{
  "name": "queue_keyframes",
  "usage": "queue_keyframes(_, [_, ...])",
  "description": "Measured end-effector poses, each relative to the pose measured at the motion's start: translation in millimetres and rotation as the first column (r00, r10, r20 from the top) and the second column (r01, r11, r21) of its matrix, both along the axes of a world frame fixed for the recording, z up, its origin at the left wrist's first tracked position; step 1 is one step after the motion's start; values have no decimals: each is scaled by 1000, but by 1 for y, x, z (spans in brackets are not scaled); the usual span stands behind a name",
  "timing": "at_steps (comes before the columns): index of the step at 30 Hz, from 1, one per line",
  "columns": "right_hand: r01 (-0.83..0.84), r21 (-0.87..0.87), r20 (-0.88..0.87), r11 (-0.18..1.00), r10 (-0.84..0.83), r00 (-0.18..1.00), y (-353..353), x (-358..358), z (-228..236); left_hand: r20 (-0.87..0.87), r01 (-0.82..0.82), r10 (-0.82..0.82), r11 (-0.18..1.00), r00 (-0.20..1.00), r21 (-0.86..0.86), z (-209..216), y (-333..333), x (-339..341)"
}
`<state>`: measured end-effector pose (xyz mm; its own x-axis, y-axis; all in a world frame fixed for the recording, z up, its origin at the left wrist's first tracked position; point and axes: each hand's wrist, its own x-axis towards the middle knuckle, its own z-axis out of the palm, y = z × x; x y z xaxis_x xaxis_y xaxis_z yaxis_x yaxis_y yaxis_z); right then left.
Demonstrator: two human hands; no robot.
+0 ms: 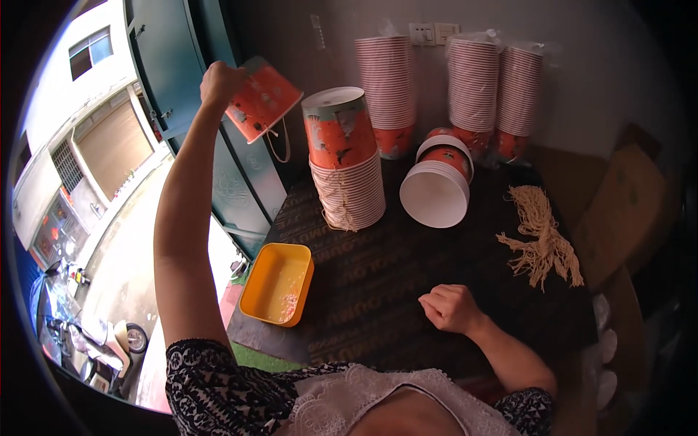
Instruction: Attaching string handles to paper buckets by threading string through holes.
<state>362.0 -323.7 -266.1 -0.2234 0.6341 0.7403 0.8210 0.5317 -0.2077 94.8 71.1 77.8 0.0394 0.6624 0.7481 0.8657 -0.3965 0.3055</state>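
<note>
My left hand [220, 84] is raised high at the left, its fingers closed on the upper part of an orange paper bucket [263, 102]. The bucket tilts, and a cord handle [283, 145] dangles from its rim. To its right stands a tall stack of upside-down buckets [345, 178], with cord loops hanging down its side. My right hand [449, 307] is a loose fist over the table's near right part. Its curled fingers hide whatever may be inside. Closest to it are the black tabletop and a bucket lying on its side [436, 195], white mouth facing me.
A yellow tray [276, 248] with small pale pink bits sits at the table's left. A bundle of beige cords [539, 236] lies at the right. Plastic-wrapped bucket stacks [385, 80] line the grey wall. Beside the table's left edge is a green metal door [171, 58].
</note>
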Motion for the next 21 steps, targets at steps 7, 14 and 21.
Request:
queue_keyframes(7, [-68,-58,-48,996,65,997,2,0,-4,0,146,-147,984,989,-100,4,25,-6])
queue_keyframes(14, [-30,-106,-68,994,23,997,3,4,-7,17,308,-310,950,951,55,-7,0,53])
queue_keyframes(21, [-23,-146,-82,989,11,997,3,4,-8,-51,467,-465,879,884,96,-8,-17,73])
